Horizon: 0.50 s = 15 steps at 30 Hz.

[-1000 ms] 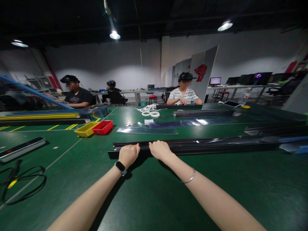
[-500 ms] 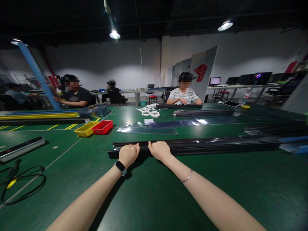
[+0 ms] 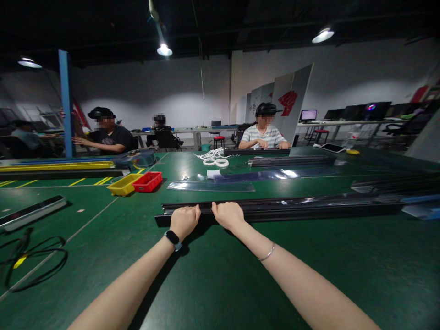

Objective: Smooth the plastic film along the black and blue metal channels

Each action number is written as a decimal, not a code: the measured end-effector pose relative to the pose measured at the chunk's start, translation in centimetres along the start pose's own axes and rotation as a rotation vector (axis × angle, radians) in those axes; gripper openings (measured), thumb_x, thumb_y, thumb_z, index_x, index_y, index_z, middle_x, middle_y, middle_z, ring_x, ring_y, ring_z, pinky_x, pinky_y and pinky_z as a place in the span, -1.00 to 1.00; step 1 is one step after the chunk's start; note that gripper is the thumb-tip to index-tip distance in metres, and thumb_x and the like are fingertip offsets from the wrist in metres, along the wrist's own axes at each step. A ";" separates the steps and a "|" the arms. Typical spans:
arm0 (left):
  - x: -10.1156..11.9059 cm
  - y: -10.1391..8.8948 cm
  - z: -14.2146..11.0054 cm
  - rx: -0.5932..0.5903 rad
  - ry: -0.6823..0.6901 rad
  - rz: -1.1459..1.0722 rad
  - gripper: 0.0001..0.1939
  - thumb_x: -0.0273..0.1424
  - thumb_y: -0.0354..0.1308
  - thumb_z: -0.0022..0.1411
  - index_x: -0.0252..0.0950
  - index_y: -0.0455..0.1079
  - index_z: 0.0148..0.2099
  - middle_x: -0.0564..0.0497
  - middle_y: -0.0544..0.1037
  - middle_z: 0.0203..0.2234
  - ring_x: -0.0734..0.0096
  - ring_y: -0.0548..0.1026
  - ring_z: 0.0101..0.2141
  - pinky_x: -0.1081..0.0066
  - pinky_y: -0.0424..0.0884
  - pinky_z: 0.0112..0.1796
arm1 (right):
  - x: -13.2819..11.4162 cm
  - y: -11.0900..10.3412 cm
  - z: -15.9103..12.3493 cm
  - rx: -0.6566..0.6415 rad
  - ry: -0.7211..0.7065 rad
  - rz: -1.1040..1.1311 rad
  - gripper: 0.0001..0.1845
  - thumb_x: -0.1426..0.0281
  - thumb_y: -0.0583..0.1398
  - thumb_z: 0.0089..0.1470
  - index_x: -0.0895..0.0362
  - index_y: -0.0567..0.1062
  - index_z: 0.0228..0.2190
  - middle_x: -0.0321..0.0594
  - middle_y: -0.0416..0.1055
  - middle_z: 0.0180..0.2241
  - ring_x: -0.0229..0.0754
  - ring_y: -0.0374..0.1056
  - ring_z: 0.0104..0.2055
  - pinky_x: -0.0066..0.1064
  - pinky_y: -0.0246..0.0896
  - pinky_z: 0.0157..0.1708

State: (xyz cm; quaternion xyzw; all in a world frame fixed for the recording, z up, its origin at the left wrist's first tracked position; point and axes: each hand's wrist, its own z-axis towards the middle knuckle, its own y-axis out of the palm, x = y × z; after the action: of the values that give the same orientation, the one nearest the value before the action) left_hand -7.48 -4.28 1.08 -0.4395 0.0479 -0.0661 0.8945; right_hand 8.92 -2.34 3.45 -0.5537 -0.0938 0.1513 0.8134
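Observation:
A long black channel profile [image 3: 309, 208] lies crosswise on the green table in front of me. Near its left end, my left hand [image 3: 184, 221] is closed over it, knuckles up, with a watch on the wrist. Just to the right, my right hand [image 3: 228, 215] grips the same profile, and its wrist carries a thin bracelet. Both thumbs point toward each other with a short gap between them. My fingertips are hidden behind the profile. Beyond it, a clear plastic strip [image 3: 211, 186] rests flat on the table.
A yellow bin [image 3: 124, 184] and a red bin [image 3: 147, 182] stand at left. White tape rolls [image 3: 221, 162] lie farther back. Black cable [image 3: 37, 263] coils at far left. Dark profiles [image 3: 395, 184] and a blue profile [image 3: 421, 208] lie at right. Across the table, a person [image 3: 263, 135] handles another profile.
My hands hold the same place on the profile. At the back left, a co-worker's blue profile has swung from a slant to nearly upright.

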 end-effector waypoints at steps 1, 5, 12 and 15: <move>0.0 0.0 0.0 0.000 0.000 0.003 -0.52 -0.27 -0.28 0.17 -0.37 0.34 -0.57 -0.05 0.41 -0.64 0.45 0.33 -0.58 0.48 0.08 -0.53 | 0.0 0.0 0.0 0.001 0.009 0.000 -0.32 0.17 -0.30 0.08 0.21 0.49 -0.52 -0.06 0.38 -0.52 -0.18 0.31 -0.42 -0.35 0.09 -0.35; -0.1 0.0 0.0 0.003 0.002 0.013 -0.52 -0.28 -0.28 0.17 -0.37 0.33 -0.58 -0.06 0.40 -0.65 0.44 0.33 -0.59 0.49 0.08 -0.53 | -0.1 0.0 -0.1 -0.008 0.031 -0.008 -0.32 0.14 -0.30 0.07 0.21 0.48 -0.51 -0.06 0.38 -0.51 -0.19 0.30 -0.41 -0.35 0.08 -0.33; 0.0 -0.1 0.0 0.008 0.013 0.012 -0.53 -0.28 -0.27 0.17 -0.37 0.34 -0.56 -0.06 0.40 -0.64 0.46 0.34 -0.58 0.49 0.07 -0.53 | -0.1 -0.2 0.2 -0.036 0.035 -0.005 -0.30 0.14 -0.31 0.06 0.23 0.49 -0.49 -0.02 0.37 -0.49 -0.17 0.30 -0.39 -0.33 0.06 -0.32; 0.0 -0.1 0.0 0.004 0.006 0.007 -0.53 -0.28 -0.28 0.17 -0.37 0.34 -0.57 -0.06 0.40 -0.64 0.46 0.34 -0.58 0.48 0.07 -0.53 | -0.1 -0.1 0.1 -0.021 0.039 0.010 -0.31 0.15 -0.30 0.06 0.23 0.49 -0.51 -0.02 0.37 -0.50 -0.15 0.30 -0.40 -0.33 0.06 -0.33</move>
State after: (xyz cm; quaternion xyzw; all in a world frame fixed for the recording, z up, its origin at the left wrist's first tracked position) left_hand -7.49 -4.35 1.17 -0.4374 0.0521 -0.0643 0.8954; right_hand 8.80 -2.34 3.54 -0.5654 -0.0768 0.1438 0.8086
